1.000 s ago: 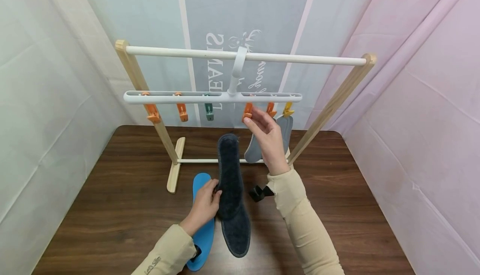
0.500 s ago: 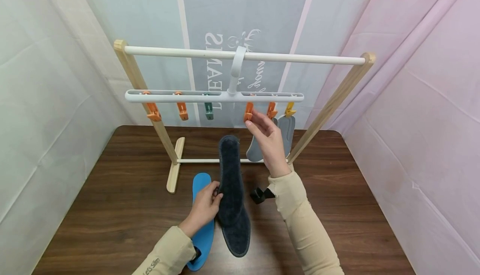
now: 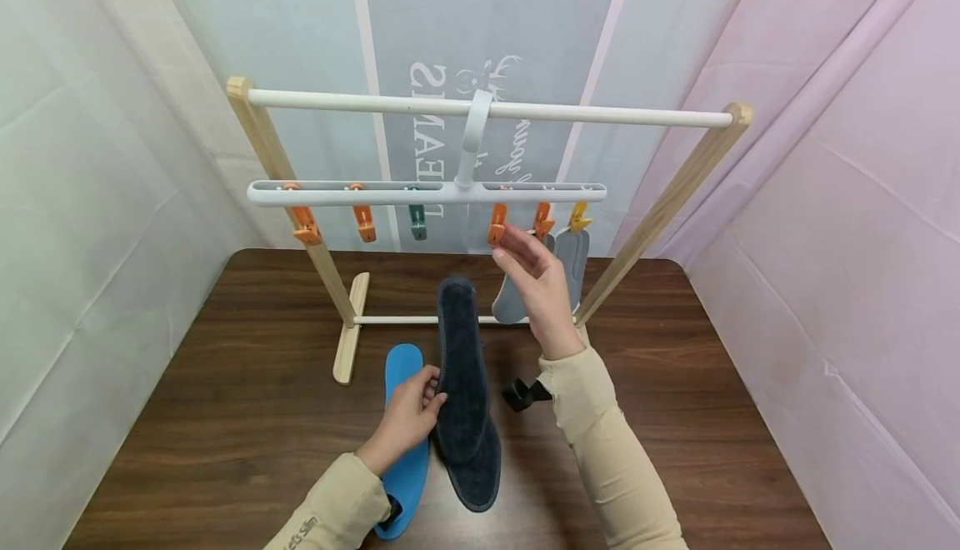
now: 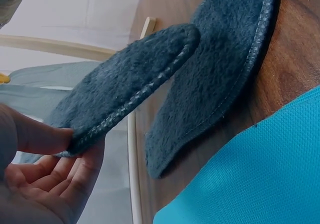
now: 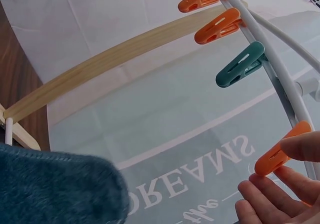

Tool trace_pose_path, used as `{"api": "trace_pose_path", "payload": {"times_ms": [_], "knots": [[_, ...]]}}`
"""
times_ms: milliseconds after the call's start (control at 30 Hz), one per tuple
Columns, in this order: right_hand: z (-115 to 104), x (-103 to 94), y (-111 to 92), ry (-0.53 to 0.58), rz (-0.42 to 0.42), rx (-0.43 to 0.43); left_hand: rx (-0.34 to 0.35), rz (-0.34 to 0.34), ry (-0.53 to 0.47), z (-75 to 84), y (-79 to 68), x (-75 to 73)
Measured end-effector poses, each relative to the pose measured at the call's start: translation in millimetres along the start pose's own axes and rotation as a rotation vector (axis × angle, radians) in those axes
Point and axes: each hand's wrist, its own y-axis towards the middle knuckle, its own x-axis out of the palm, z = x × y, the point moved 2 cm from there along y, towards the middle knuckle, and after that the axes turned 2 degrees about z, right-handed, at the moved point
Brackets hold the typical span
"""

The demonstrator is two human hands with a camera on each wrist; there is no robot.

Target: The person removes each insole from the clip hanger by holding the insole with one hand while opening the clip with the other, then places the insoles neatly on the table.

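My left hand point(image 3: 408, 410) pinches the side edge of a dark, fuzzy insole point(image 3: 461, 358), raised and tilted in front of the rack. Below it a matching dark insole point(image 3: 480, 479) lies on the table, partly covered in the head view. A blue insole point(image 3: 405, 483) lies under my left wrist. My right hand point(image 3: 546, 296) pinches an orange clip point(image 3: 498, 223) hanging from the white hanger point(image 3: 337, 193); in the right wrist view the thumb is on one side of this clip point(image 5: 282, 149) and fingers on the other. The held insole's tip is apart from the clip.
Grey insoles point(image 3: 574, 262) hang at the hanger's right end, near a yellow clip point(image 3: 579, 215) and another orange clip point(image 3: 543, 220). Orange clips and a green clip point(image 3: 417, 221) hang at left. The wooden rack point(image 3: 660, 200) stands on the brown table point(image 3: 225, 417).
The held dark insole has come down slightly, covering more of the one beneath. My right hand has shifted slightly down and right, staying at the orange clip.
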Motion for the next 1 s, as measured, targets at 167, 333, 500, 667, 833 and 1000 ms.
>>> {"api": "trace_pose_path", "payload": {"times_ms": [167, 333, 500, 667, 833, 1000], "knots": [[1.1, -0.4, -1.8, 0.031, -0.018, -0.021, -0.047, -0.057, -0.036, -0.6, -2.1, 0.8], [2.6, -0.6, -3.0, 0.054, -0.019, -0.050, -0.089, -0.115, -0.069, -1.7, -4.0, 3.8], [4.8, -1.6, -4.6, 0.060, -0.002, -0.066, -0.105, -0.163, -0.084, -3.8, -6.3, 7.1], [7.2, -2.3, -5.3, 0.051, 0.004, -0.073, -0.127, -0.195, -0.104, -5.9, -8.7, 8.9], [8.1, -3.1, -6.0, 0.035, 0.009, -0.073, -0.133, -0.219, -0.170, -10.5, -11.4, 11.6], [8.7, -3.5, -7.5, 0.028, 0.015, -0.075, -0.050, -0.242, -0.239, -30.5, -13.2, 21.9]]}}
